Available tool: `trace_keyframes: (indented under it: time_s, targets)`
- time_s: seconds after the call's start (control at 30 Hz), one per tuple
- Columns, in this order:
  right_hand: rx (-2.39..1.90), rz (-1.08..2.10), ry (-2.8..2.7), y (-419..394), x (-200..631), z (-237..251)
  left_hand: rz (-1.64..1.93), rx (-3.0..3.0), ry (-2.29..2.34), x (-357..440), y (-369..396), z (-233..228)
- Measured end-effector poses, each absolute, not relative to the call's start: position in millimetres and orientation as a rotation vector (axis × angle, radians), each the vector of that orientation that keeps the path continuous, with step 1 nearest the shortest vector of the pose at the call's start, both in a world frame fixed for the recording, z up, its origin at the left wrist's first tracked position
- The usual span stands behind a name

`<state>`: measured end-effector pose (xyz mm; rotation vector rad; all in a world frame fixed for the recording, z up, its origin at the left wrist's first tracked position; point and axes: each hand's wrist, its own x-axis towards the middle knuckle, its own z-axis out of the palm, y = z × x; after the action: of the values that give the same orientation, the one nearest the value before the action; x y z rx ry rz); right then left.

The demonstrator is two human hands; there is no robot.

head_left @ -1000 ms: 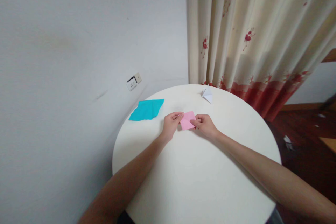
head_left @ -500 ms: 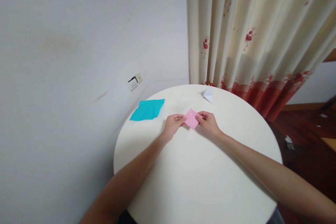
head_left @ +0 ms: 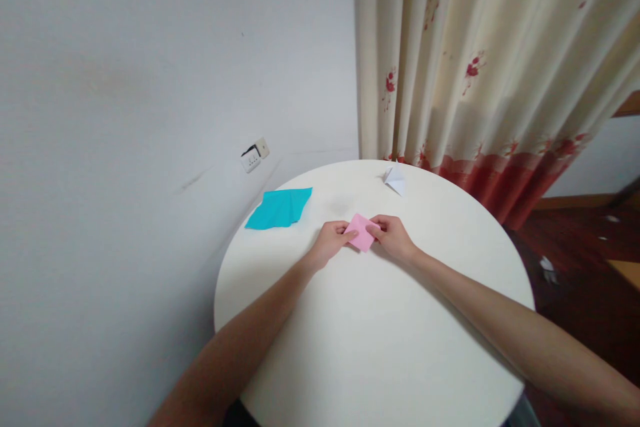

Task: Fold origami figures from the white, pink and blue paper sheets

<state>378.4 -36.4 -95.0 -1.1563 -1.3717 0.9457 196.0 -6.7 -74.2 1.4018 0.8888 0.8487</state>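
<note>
The left hand [head_left: 331, 243] and the right hand [head_left: 393, 236] meet near the middle of the round white table [head_left: 380, 347], each pinching one side of a small pink paper [head_left: 361, 231] with fingers curled around its edges. Off to the left lies a teal paper [head_left: 279, 208]; beyond, near the curtain [head_left: 490, 67], sits a white folded paper [head_left: 395, 179].

Matt pink paper [head_left: 361, 232], smooth table [head_left: 380, 347]

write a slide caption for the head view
Both hands pinch a pink paper on a round white table.
</note>
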Motion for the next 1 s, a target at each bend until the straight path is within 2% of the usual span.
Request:
trace_keyframes:
  time_s: [0.53, 0.77, 1.0]
  targets:
    - [-1.078, 1.182, -1.486, -46.0, 373.9, -85.7, 1.033, 1.384, 0.949, 195.1, -0.8, -77.1]
    - [-1.162, 1.053, -1.314, -39.4, 374.9, -91.7, 0.978, 1.312, 0.896, 198.4, -7.5, -73.3]
    - [-1.187, 1.029, -1.25, -39.4, 376.7, -89.4, 1.072, 1.345, 0.878, 201.0, -9.1, -73.4]
